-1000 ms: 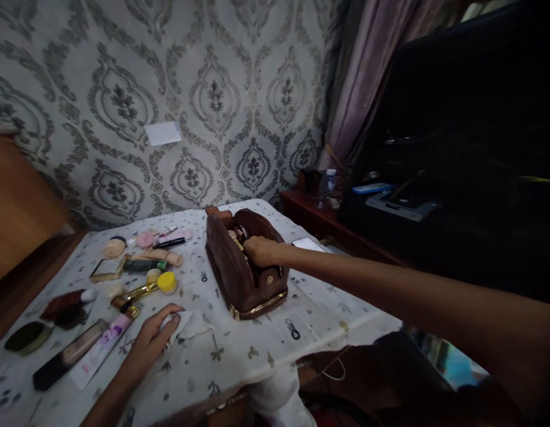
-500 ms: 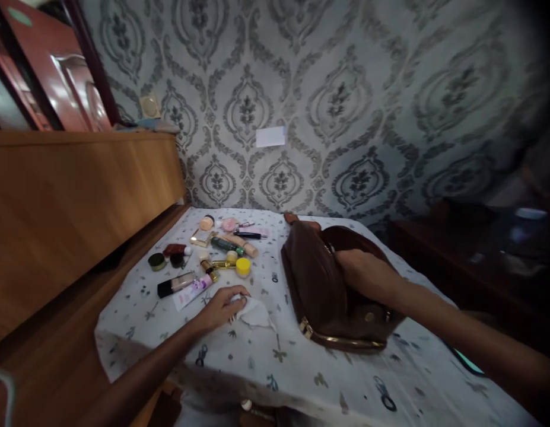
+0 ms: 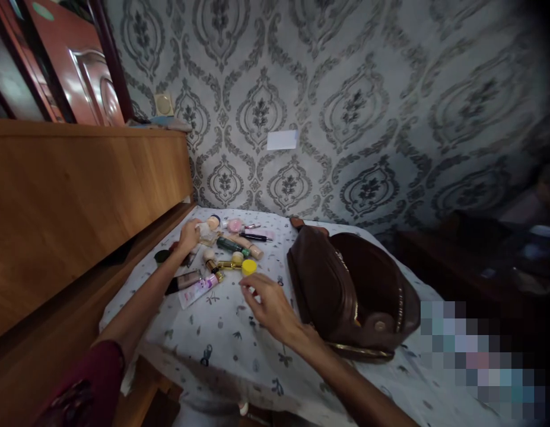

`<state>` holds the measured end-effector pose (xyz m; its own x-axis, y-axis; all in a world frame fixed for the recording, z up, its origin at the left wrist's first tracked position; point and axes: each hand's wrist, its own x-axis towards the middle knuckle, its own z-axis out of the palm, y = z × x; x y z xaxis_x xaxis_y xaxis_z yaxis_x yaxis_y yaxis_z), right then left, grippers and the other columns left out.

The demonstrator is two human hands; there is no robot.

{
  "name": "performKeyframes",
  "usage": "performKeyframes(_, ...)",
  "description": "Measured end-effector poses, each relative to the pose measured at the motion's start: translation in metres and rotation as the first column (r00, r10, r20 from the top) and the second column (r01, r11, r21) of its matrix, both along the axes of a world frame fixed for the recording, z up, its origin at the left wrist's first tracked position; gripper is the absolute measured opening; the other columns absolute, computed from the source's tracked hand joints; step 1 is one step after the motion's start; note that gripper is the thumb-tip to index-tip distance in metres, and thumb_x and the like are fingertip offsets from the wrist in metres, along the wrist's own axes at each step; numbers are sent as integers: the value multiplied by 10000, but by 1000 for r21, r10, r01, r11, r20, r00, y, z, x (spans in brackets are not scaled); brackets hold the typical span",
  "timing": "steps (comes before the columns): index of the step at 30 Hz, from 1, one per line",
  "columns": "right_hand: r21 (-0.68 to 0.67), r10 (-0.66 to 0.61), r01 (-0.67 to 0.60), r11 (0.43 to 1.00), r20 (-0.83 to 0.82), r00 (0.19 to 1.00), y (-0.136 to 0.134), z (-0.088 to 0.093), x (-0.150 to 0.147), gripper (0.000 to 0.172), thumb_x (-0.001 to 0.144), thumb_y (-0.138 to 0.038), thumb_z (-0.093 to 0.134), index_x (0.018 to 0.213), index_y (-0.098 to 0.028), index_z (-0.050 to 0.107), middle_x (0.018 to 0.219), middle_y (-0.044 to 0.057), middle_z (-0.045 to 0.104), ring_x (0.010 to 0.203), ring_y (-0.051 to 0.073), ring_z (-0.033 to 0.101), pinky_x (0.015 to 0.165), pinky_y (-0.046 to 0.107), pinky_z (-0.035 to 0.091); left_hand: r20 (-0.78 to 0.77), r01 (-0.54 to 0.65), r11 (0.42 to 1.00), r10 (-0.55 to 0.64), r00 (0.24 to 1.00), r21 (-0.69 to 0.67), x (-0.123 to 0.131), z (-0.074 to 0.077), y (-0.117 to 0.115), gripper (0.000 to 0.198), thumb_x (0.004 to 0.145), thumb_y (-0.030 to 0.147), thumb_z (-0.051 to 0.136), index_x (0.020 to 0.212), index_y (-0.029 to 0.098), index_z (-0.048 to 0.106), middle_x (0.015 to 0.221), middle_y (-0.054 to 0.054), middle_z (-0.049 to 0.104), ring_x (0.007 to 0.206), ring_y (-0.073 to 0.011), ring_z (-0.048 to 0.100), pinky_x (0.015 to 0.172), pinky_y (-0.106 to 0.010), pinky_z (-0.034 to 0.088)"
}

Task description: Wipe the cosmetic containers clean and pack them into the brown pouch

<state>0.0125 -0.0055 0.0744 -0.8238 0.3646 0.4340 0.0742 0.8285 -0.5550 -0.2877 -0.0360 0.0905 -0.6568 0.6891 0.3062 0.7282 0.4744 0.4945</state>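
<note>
- Maroon cloth of a sleeve [image 3: 97, 379] is seen at eight o'clock in the view, worn on the left arm.
- White patterned tablecloth [image 3: 239, 350] is spread beneath both hands, with its near edge hung at six o'clock.
- At six o'clock, the right hand [image 3: 263, 299] is held over the cloth, its fingers loosely curled, thumb and forefinger slightly apart; nothing is seen to be gripped.
- At three o'clock from that hand, a brown bag [image 3: 319, 290] is stood upright, its zipped mouth spread open.
- At nine o'clock from it, a pink-and-white tube [image 3: 198, 290] is laid at a slant, just beside a dark-capped bottle [image 3: 184, 281].
- At eleven o'clock from it, a yellow-lidded jar [image 3: 248, 268] is placed near the fingertips.
- Beyond the jar, a green tube [image 3: 232, 246] and a black pen [image 3: 256, 237] are laid.
- At ten o'clock from the right hand, a white tissue [image 3: 204, 230] is pinched in the fingers of the left hand [image 3: 191, 235], among the cosmetics; whether the glass case [image 3: 209, 239] beside it is touched cannot be told.
- At nine o'clock in the view, a wooden cabinet [image 3: 92, 184] is set.
- At twelve, white paper [image 3: 282, 140] is seen against grey wallpaper [image 3: 355, 107].
</note>
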Motion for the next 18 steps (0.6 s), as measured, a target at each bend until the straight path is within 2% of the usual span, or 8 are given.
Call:
performKeyframes(2,-118,20,-13,993,58,998,1,-22,-15,182,893,-156,510,948,-164,684,919,78,710,763,175,656,728,286,528,17,-28,995,30,999,-91,-13,-10,15,285,959,216,514,1219,127,591,1267,-124,607,1191,-249,568,1017,-451,466)
performKeyframes(4,-202,-3,21,979,88,996,6,-40,-22,180,878,-131,515,929,-164,685,893,61,713,719,157,649,698,264,513,42,-35,984,43,998,-174,-19,-23,26,358,924,333,608,1230,149,581,1279,-115,591,1142,-258,591,958,-486,502)
performKeyframes(7,-247,-63,86,965,101,993,11,-58,-24,183,854,-113,519,892,-163,691,838,48,710,725,165,643,702,271,499,70,-59,969,78,994,-239,-19,-38,39,559,776,383,753,1235,119,574,1345,-196,541,1240,-367,523,988,-516,451)
performKeyframes(9,-258,-98,115,959,78,992,13,-67,-24,180,839,-114,523,871,-159,695,814,49,703,741,176,635,720,288,495,96,-84,966,110,989,-244,-19,-42,44,678,655,367,817,1228,102,570,1376,-248,508,1294,-434,465,1009,-511,415)
performKeyframes(12,-323,-119,117,939,14,993,14,-76,-23,180,835,-143,516,853,-163,694,801,47,694,742,179,626,719,298,492,171,-115,970,153,973,-216,-22,-35,47,713,603,398,821,1199,93,577,1356,-266,532,1277,-445,485,986,-475,424)
performKeyframes(15,-439,-116,79,895,-59,992,17,-82,-21,181,846,-227,523,859,-169,694,793,44,688,750,189,623,713,314,494,276,-129,983,160,948,-129,-24,-17,41,681,663,500,757,1177,88,582,1265,-244,614,1223,-411,542,910,-420,471)
performKeyframes(17,-550,-114,33,835,-114,987,19,-84,-20,217,849,-329,559,891,-168,699,800,51,685,764,203,625,711,331,503,339,-106,994,111,934,-31,-17,-4,31,648,739,526,678,1210,95,566,1219,-207,651,1175,-362,585,843,-371,500)
performKeyframes(18,-619,-109,-5,785,-146,983,20,-84,-20,264,841,-392,588,924,-168,702,820,59,687,774,212,629,707,340,511,362,-78,997,64,930,26,-10,1,24,622,772,513,645,1231,102,559,1206,-184,662,1145,-336,605,819,-350,509)
